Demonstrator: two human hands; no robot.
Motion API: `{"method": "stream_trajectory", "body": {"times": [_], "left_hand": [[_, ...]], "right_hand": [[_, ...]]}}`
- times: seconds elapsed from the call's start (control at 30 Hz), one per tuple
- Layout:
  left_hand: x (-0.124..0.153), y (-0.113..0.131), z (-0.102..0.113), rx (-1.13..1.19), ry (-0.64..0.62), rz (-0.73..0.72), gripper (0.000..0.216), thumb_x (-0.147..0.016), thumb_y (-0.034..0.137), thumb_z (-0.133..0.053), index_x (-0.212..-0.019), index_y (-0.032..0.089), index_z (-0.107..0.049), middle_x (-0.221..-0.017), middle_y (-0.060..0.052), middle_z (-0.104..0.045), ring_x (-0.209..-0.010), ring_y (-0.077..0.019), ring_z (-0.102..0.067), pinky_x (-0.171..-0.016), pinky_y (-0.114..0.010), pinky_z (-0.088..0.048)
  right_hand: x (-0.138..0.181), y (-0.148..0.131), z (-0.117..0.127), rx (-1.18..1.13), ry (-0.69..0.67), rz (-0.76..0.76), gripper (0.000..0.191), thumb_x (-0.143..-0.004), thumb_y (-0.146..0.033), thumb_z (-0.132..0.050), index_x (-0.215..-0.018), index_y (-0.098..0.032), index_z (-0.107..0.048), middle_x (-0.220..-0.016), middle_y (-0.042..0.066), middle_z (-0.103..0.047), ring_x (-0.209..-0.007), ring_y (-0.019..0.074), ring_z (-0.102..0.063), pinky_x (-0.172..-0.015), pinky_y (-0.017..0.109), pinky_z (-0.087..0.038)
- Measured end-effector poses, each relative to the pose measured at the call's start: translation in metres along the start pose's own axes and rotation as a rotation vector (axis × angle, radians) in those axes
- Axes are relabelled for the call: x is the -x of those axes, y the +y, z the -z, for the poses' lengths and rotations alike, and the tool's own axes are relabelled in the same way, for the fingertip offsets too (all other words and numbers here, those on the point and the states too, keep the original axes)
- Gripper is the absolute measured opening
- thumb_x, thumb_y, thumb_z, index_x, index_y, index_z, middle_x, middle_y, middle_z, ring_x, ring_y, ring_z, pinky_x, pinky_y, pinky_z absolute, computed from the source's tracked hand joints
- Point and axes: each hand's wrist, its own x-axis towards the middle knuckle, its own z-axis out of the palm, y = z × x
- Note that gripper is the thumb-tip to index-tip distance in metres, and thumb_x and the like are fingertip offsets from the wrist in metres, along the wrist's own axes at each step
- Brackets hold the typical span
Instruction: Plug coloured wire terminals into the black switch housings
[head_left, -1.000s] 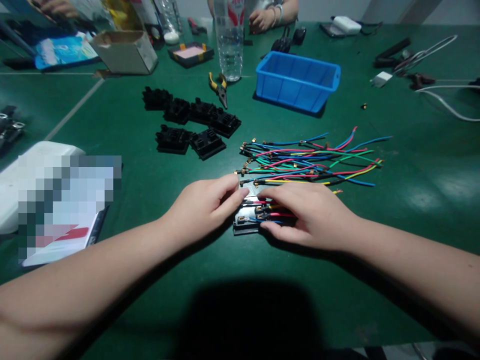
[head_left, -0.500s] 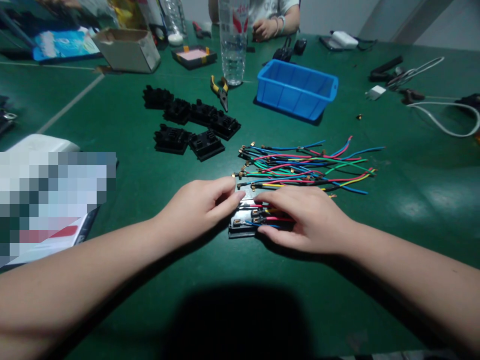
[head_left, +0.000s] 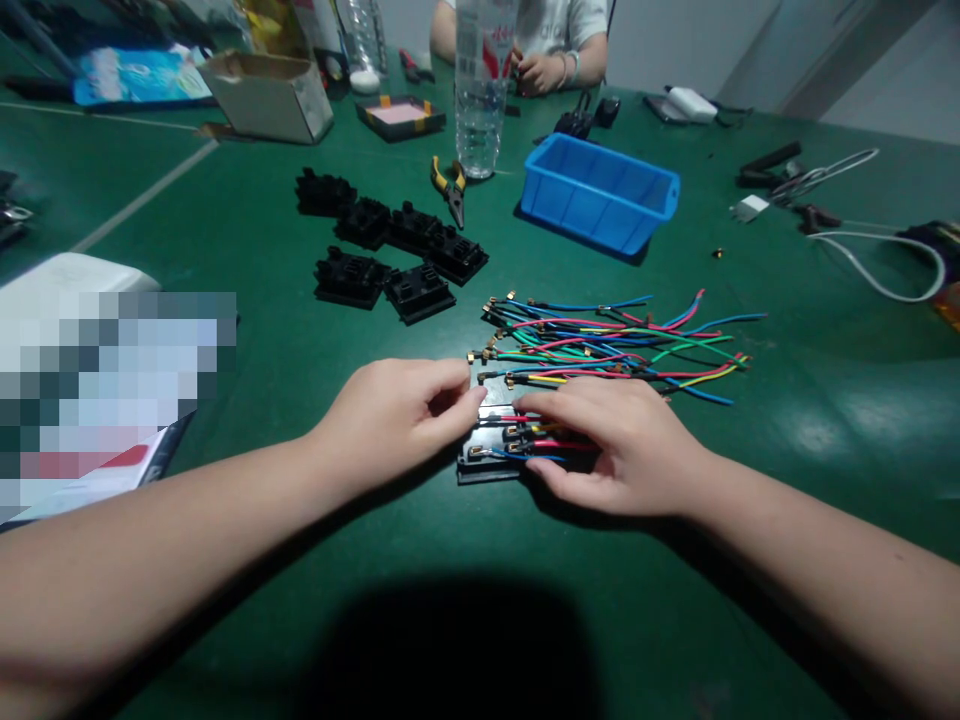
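Black block (head_left: 487, 462) with small wires is pressed flat by the right hand (head_left: 615, 440). It is pinched at nine o'clock by the left hand (head_left: 397, 415). Loose wires (head_left: 607, 340) are piled at twelve o'clock.

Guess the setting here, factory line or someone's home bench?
Likely a small manual wiring-assembly workshop. A shared green table carries a bundle of terminal-tipped coloured wires, a batch of black plastic housings, pliers and a blue parts bin; another person works opposite.
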Motion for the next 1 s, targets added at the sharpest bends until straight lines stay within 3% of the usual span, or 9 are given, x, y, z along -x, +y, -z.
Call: {"method": "stream_trajectory", "body": {"times": [0.3,0.6,1.0], "left_hand": [[0.0006,0.0008,0.0022,-0.009,-0.009,-0.009,0.036,-0.093,0.037,-0.043,-0.063,0.017,-0.045,-0.057,0.004,-0.043,-0.056,-0.0101,-0.042,-0.056,-0.025,-0.024],[-0.0005,0.001,0.0024,-0.01,-0.016,0.001,0.036,-0.093,0.036,-0.044,-0.062,0.017,-0.045,-0.056,0.004,-0.042,-0.055,-0.0098,-0.042,-0.055,-0.025,-0.023],[0.0006,0.0012,0.0024,-0.02,-0.007,0.004,0.038,-0.094,0.042,-0.043,-0.064,0.018,-0.048,-0.057,0.003,-0.046,-0.055,-0.0107,-0.042,-0.055,-0.025,-0.023]], "right_hand": [[0.0001,-0.0031,-0.0005,0.05,-0.003,0.011,0.035,-0.089,-0.038,-0.058,-0.115,-0.014,-0.064,-0.08,0.004,-0.069,-0.065,0.0148,-0.057,-0.06,0.027,-0.039],[-0.0007,-0.0029,-0.0006,0.014,-0.057,-0.077,0.034,-0.082,-0.042,-0.063,-0.104,-0.016,-0.059,-0.085,0.002,-0.069,-0.067,0.015,-0.058,-0.06,0.027,-0.038],[-0.0004,-0.002,-0.0025,0.097,-0.066,0.009,0.023,-0.09,-0.036,-0.054,-0.099,-0.016,-0.063,-0.08,0.003,-0.067,-0.069,0.0163,-0.056,-0.062,0.028,-0.036]]}}
